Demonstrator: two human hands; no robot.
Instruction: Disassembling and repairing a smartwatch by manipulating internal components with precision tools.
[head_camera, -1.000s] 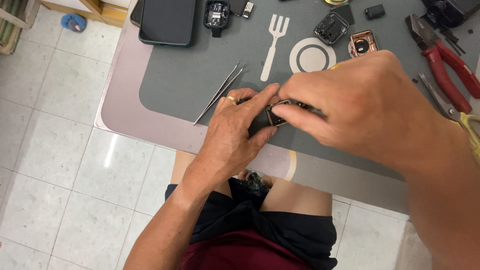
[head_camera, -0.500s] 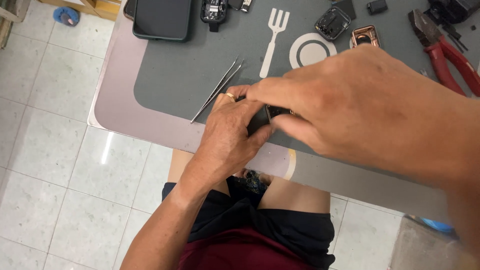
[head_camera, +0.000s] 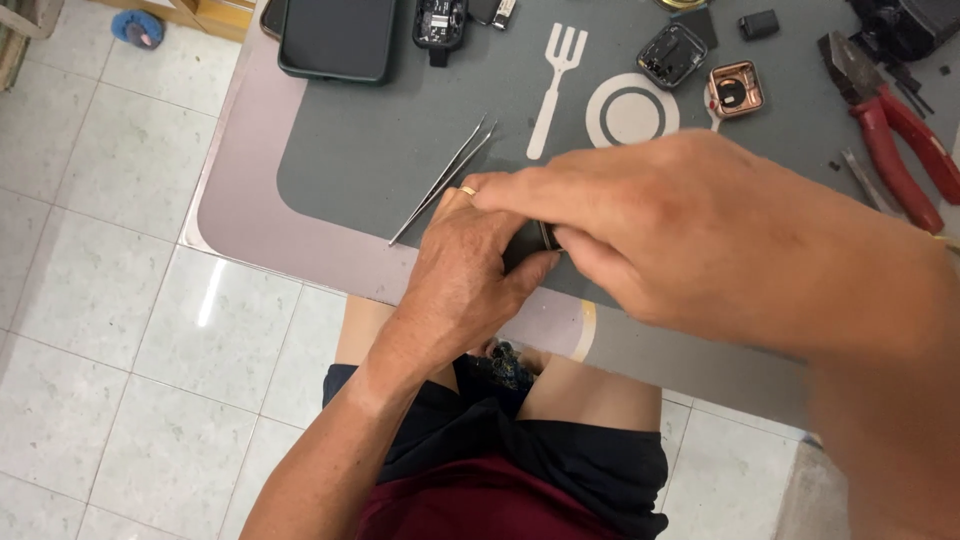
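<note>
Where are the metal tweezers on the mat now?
In the head view, the tweezers lie on the grey mat, just beyond the left hand, left of the white fork print.

tweezers (head_camera: 443, 180) left of hands on mat (head_camera: 330, 180), pliers (head_camera: 890, 130) far right

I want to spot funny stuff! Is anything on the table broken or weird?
Yes: two small square watch cases lie opened up near the far edge of the grey mat, insides showing. Tiny dark bits are scattered beside the red pliers.
</note>
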